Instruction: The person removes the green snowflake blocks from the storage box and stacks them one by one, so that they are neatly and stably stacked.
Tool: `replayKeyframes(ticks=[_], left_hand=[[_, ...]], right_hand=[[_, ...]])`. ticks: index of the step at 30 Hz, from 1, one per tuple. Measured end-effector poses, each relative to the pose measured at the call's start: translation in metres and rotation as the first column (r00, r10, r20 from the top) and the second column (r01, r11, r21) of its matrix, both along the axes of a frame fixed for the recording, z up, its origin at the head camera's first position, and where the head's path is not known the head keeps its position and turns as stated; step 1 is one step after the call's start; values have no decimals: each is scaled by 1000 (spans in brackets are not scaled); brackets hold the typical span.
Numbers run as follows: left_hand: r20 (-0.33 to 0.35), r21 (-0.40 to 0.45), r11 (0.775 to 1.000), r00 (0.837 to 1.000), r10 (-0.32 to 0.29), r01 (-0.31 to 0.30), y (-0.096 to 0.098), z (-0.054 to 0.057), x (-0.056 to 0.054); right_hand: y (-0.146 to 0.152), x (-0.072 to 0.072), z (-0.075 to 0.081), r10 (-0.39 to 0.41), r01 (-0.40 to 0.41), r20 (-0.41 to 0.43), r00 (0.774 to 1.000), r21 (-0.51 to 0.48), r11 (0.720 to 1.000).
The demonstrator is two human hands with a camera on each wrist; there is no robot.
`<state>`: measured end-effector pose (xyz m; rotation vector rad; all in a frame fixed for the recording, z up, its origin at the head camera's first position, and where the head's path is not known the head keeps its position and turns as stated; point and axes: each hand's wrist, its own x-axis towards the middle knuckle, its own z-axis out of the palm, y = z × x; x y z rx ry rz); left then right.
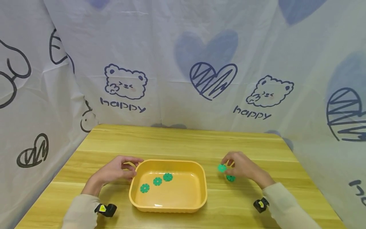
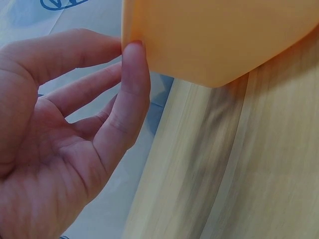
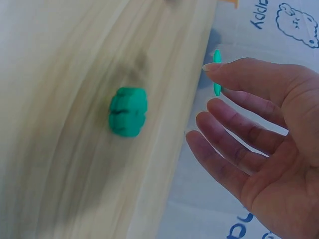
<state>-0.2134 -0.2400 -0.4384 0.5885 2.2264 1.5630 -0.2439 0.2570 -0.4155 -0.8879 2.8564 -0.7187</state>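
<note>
A yellow tray (image 1: 168, 210) stands on the table with 3 green notched discs (image 1: 157, 181) lying apart on its floor. At its left end my left hand (image 1: 118, 170) holds the tray, fingertips at the wall and corner, as the left wrist view shows close up. To the right of the tray, my right hand (image 1: 240, 165) pinches one green notched disc (image 1: 221, 168) between thumb and finger, above the table. Below that hand a small stack of green discs (image 3: 128, 112) rests on the wood, partly covered by the hand in the head view.
The wood-grain table (image 1: 137, 143) meets pale printed cloth (image 1: 168, 105) along its back and sides. A black band with a small device (image 1: 105, 210) is on the left wrist, and a similar device (image 1: 260, 204) is on the right.
</note>
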Motion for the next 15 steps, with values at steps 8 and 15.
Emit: replayKeyframes(ticks=[8, 15], left_hand=[[-10, -3, 1000, 1000, -6, 6, 0, 0, 0], [-12, -4, 1000, 1000, -3, 2, 0, 0, 1]], right_hand=[[17, 0, -11, -43, 43, 36, 998, 1, 999], [26, 0, -17, -66, 67, 66, 996, -26, 997]])
